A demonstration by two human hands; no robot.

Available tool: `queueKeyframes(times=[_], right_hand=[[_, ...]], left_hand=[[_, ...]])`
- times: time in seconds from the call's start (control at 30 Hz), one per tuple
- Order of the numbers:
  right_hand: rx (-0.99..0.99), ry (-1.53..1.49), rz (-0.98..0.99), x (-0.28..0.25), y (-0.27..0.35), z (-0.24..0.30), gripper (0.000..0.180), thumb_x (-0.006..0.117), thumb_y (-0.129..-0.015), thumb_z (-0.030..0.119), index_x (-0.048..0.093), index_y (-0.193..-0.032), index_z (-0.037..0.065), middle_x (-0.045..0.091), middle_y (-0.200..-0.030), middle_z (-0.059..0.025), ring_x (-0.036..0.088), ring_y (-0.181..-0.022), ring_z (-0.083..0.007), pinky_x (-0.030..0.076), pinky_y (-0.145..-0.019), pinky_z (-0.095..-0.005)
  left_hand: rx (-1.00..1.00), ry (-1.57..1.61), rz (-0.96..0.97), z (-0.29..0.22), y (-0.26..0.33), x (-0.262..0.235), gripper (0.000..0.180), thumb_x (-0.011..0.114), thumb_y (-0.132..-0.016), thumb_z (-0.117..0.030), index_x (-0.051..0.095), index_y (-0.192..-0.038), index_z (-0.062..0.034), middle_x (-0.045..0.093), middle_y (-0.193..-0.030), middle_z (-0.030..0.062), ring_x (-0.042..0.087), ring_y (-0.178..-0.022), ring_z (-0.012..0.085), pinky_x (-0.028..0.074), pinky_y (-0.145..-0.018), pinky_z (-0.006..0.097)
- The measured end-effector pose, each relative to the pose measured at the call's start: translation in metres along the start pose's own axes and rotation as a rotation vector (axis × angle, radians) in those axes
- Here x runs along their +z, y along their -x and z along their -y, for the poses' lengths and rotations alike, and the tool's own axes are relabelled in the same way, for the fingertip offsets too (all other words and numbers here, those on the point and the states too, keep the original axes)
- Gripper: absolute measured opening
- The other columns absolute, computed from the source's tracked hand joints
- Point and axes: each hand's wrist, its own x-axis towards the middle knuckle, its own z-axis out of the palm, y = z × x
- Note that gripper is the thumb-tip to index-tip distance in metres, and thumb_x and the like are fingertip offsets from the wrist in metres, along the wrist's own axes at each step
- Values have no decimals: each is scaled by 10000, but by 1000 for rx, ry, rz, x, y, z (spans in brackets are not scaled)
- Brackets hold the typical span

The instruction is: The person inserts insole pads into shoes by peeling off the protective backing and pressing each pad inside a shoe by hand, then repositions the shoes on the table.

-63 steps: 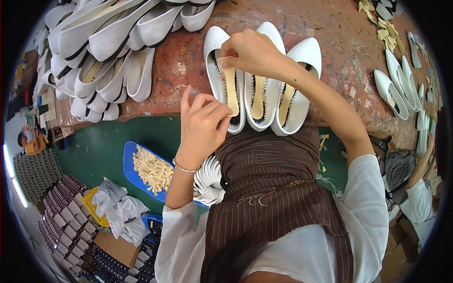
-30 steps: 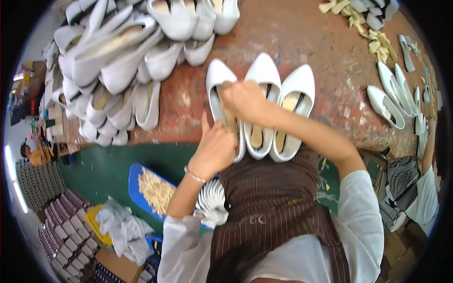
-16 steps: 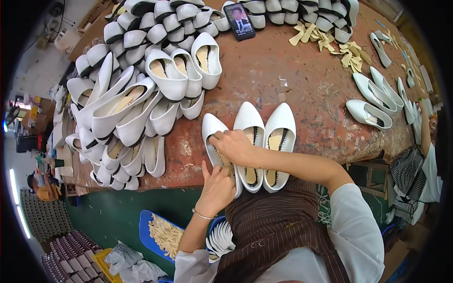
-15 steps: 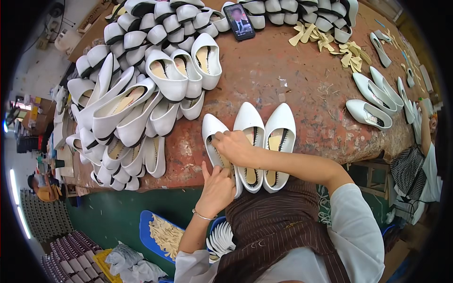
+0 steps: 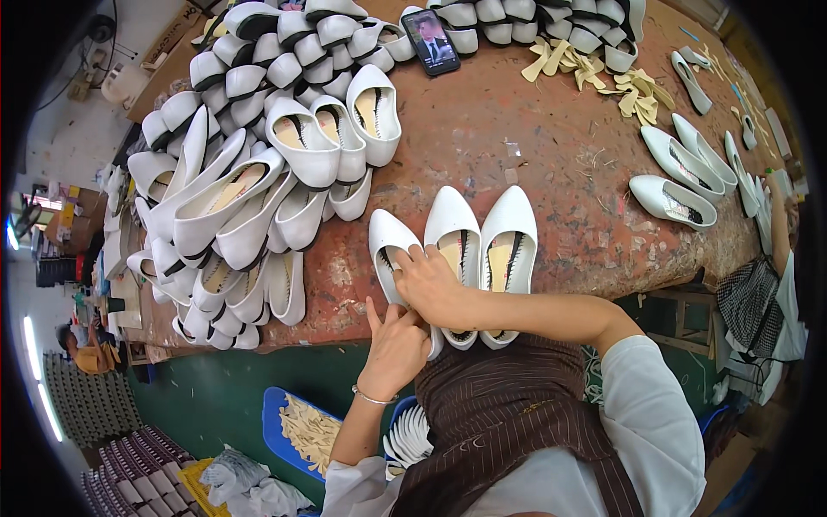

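Three white pointed shoes stand side by side at the table's near edge, toes away from me. My right hand (image 5: 432,286) reaches across into the opening of the left shoe (image 5: 389,231), its fingers bent down against the inside. At that shoe's heel, my left hand (image 5: 395,346) is closed around the back, with the index finger sticking up along the side. Both hands hide most of the shoe's inside. Beside it, the middle shoe (image 5: 451,209) and the right shoe (image 5: 508,208) show beige insole pieces and dark stitching inside; my right wrist and forearm pass over them.
White shoes (image 5: 228,202) are heaped at the left and back of the table (image 5: 594,194). A phone (image 5: 432,43) leans at the back. Beige insole pieces (image 5: 637,95) lie far right, near more white shoes (image 5: 674,201). Below, a blue tray (image 5: 280,431) holds beige pieces. Another person's arm (image 5: 781,220) shows at right.
My right hand has shifted slightly toward the right and nearer to me, its fingers still in the left shoe. The left hand keeps its place at the heel. The view has tilted slightly.
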Motion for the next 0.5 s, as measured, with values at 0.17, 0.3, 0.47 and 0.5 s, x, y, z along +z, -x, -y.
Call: queueKeyframes(times=[0.17, 0.3, 0.47, 0.5], right_hand=[[17, -68, -76, 3, 8, -4, 244, 715, -696, 161, 715, -891, 16, 606, -967, -118, 581, -956, -275, 459, -782, -370], [21, -322, -297, -10, 27, -17, 183, 730, -731, 178, 713, -871, 61, 607, -925, -82, 584, -909, -266, 454, -780, -368], [334, -424, -557, -30, 79, -58, 99, 753, -775, 62, 702, -860, 66, 617, -832, -82, 595, -805, -276, 469, -731, -394], [408, -409, -586, -32, 90, -65, 95, 743, -779, 34, 700, -862, 52, 619, -825, -87, 596, -785, -271, 476, -712, -388]], left_hand=[[-4, -1, 5, -5, 0, -2, 174, 624, -839, -132, 748, -890, -20, 653, -1002, 60, 549, -1054, 271, 135, -1124, 725], [-131, 46, -114, -15, -1, 2, 206, 621, -896, -179, 700, -992, -15, 658, -1086, 107, 543, -1116, 306, 225, -1122, 660], [-225, 202, -389, -52, -12, 25, 404, 693, -881, -370, 650, -1054, -7, 376, -1468, 287, 339, -1360, 485, 281, -1088, 625], [-229, 204, -392, -61, -16, 29, 404, 693, -881, -370, 650, -1054, -7, 376, -1468, 287, 339, -1360, 485, 281, -1088, 625]])
